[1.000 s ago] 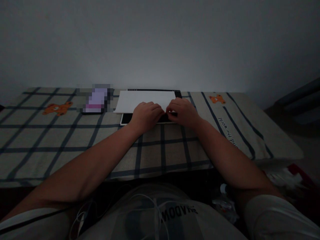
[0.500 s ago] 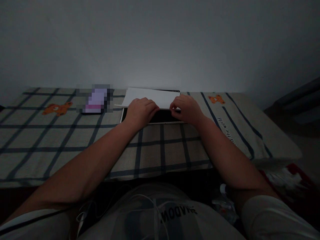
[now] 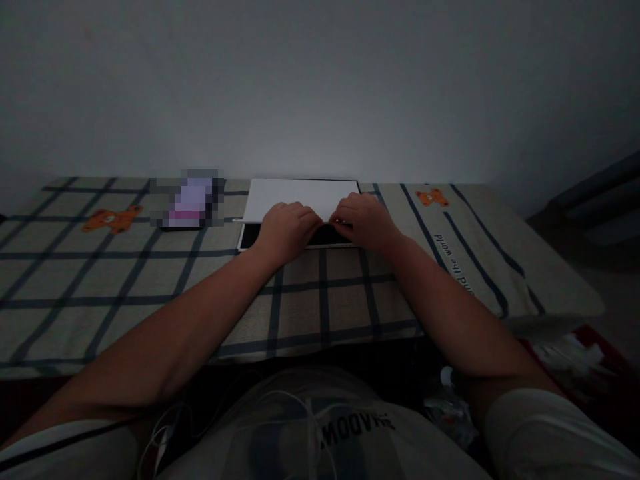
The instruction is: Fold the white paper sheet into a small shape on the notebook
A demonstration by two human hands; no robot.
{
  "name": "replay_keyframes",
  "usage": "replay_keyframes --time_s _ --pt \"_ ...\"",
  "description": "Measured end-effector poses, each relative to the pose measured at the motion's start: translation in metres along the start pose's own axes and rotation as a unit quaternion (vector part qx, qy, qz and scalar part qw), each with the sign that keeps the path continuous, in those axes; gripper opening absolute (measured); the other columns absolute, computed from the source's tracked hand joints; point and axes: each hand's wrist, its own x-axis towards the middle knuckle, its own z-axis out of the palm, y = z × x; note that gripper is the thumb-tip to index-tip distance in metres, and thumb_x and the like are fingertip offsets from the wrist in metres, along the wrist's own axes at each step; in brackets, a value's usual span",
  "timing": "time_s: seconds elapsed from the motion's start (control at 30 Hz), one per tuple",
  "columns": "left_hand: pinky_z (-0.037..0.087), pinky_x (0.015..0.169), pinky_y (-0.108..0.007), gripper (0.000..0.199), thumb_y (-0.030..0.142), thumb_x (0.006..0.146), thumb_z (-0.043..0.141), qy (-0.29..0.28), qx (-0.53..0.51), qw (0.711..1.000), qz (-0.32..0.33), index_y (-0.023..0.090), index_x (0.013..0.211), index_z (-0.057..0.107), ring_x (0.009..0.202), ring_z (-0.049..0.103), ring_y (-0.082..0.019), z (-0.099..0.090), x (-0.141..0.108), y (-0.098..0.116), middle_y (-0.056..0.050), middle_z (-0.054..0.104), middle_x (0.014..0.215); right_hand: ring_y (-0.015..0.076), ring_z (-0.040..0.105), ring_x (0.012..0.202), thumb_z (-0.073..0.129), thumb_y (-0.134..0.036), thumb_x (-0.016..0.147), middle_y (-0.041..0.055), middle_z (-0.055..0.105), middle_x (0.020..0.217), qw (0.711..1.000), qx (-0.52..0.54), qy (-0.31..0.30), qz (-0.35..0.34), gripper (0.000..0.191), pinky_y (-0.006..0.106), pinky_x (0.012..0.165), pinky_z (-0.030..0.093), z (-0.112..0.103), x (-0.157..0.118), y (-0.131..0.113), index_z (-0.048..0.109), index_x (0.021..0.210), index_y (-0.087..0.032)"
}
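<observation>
A white sheet (image 3: 303, 197) lies over a dark flat panel with a pale rim (image 3: 251, 235), whose near strip shows below the sheet. My left hand (image 3: 289, 230) has its fingers pinched together at the sheet's near edge. Beside it, almost touching, my right hand (image 3: 364, 220) pinches the same edge. A thin pale strip (image 3: 238, 220) sticks out past the sheet's left near corner. The fingertips of both hands meet near the middle of the edge.
A phone with a blurred, purplish screen (image 3: 190, 203) lies to the left on the checked cloth (image 3: 300, 313). Behind the table stands a pale wall (image 3: 320, 87). Below right are a red container (image 3: 615, 363) with white crumpled stuff and a clear plastic bag (image 3: 453, 413).
The sheet has come down flatter and squarer over the panel, its near edge a little closer to me. My two hands have drawn closer together.
</observation>
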Motion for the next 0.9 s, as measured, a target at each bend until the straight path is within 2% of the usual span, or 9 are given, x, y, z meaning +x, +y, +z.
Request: replay_keyframes --time_s 0.3,0.73,0.9 --pt "0.045 0.075 -0.04 0.035 0.037 0.105 0.05 0.037 -0.015 0.999 -0.019 0.017 0.099 0.079 0.097 0.07 -0.029 0.0 -0.002 -0.016 -0.013 0.079 0.099 0.0261 0.058 0.096 0.055 -0.023 0.098 0.009 0.074 0.096 1.0 -0.004 0.015 0.027 0.019 0.039 0.079 0.035 -0.006 -0.002 0.009 0.072 0.09 -0.021" --pt "0.047 0.078 -0.038 0.032 0.037 0.105 0.052 0.012 -0.002 1.0 -0.01 0.019 0.1 0.078 0.099 0.07 -0.026 -0.005 -0.001 -0.019 -0.009 0.08 0.103 0.0243 0.057 0.092 0.055 -0.024 0.097 0.0085 0.073 0.093 1.0 0.004 0.005 0.024 0.018 0.037 0.078 0.034 -0.004 -0.002 0.009 0.069 0.087 -0.019" --pt "0.049 0.078 -0.039 0.033 0.037 0.105 0.052 0.018 -0.005 1.0 -0.014 0.018 0.1 0.079 0.1 0.071 -0.028 -0.003 -0.002 -0.026 -0.011 0.08 0.102 0.0251 0.057 0.093 0.054 -0.023 0.096 0.0092 0.072 0.092 0.999 0.001 0.0 0.032 0.017 0.038 0.078 0.035 -0.005 -0.004 0.013 0.07 0.088 -0.02"
